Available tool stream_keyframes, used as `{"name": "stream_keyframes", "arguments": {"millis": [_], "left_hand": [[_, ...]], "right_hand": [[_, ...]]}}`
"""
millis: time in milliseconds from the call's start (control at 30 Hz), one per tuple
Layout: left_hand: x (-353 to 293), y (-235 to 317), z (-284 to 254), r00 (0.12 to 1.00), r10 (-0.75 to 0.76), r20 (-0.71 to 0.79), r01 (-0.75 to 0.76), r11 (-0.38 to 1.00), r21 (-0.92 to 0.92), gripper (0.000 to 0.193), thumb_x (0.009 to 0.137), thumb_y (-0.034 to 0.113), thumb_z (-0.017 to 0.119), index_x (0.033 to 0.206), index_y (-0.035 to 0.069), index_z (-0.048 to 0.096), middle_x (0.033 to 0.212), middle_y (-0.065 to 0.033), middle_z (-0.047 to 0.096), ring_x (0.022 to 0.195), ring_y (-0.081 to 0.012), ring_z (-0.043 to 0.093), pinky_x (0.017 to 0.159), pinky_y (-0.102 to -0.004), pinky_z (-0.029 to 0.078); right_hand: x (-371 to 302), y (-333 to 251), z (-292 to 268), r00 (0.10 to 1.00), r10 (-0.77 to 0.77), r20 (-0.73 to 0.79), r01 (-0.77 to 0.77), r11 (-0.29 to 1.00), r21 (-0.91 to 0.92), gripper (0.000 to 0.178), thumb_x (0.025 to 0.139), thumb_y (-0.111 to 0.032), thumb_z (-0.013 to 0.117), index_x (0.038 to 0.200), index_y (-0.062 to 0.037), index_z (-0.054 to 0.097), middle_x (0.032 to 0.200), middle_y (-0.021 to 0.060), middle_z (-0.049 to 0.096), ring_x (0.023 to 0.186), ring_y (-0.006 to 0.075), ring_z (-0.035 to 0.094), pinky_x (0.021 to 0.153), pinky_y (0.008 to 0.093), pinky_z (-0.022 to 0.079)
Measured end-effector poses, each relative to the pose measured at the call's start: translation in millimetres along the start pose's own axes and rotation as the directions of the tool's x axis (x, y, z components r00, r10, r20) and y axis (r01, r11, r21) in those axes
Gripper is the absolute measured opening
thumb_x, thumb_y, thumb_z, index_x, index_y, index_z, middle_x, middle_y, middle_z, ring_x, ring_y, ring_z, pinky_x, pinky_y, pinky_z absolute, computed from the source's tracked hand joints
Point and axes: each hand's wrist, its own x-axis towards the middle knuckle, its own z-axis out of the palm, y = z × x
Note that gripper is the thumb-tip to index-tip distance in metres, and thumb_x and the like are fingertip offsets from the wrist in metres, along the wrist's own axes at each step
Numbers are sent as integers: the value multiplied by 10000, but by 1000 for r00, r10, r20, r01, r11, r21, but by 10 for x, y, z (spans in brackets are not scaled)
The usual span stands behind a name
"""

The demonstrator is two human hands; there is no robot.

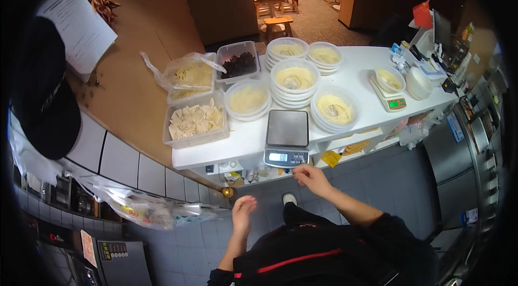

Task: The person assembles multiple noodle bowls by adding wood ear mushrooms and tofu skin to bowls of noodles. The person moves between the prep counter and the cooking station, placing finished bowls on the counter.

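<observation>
A kitchen scale (287,157) with a grey square plate (288,127) and a lit display sits at the counter's front edge, and nothing rests on it. Just in front of its right corner is my right hand (313,178), fingers loosely bent, with nothing visible in them. My left hand (244,211) hangs in front of the counter, its fingers slightly curved and holding nothing I can see. Around the scale stand stacked round tubs of pale noodles or strips (294,78), another stack (333,109) to the right, and a shorter stack (248,99) to the left.
On the white counter (367,105) are a bin of pale cut pieces (196,121), a bagged bin (190,77), a bin of dark food (237,62) and a second scale (389,94) bearing a bowl (389,79). A dark cap (46,86) hangs left. Shelves (359,143) run below.
</observation>
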Motion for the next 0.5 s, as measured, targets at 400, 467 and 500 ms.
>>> {"name": "stream_keyframes", "arguments": {"millis": [400, 467, 500], "left_hand": [[818, 395, -9, 960, 10, -281, -73, 974, -215, 86, 828, 75, 526, 904, 40, 541, 881, -76, 592, 783, -160, 566, 732, -268, 454], [933, 486, 16, 953, 56, -298, -119, 973, -196, 85, 830, 80, 534, 903, 39, 540, 876, -73, 590, 785, -155, 562, 731, -264, 453], [994, 546, 17, 947, 64, -316, -129, 973, -190, 87, 831, 91, 543, 900, 38, 540, 870, -70, 588, 795, -151, 555, 729, -260, 453]], "right_hand": [[3781, -811, -37, 911, -403, 86, 365, 691, -624, 114, 757, -146, 527, 776, -55, 592, 769, 161, 599, 727, 303, 587, 649, 376, 464], [4314, -755, 25, 933, -340, 114, 311, 607, -732, 112, 740, -128, 516, 782, -61, 596, 783, 161, 598, 744, 305, 591, 665, 383, 472], [4526, -693, 57, 925, -360, 123, 319, 557, -767, 115, 731, -121, 514, 787, -65, 598, 790, 160, 596, 750, 306, 592, 675, 387, 475]]}}
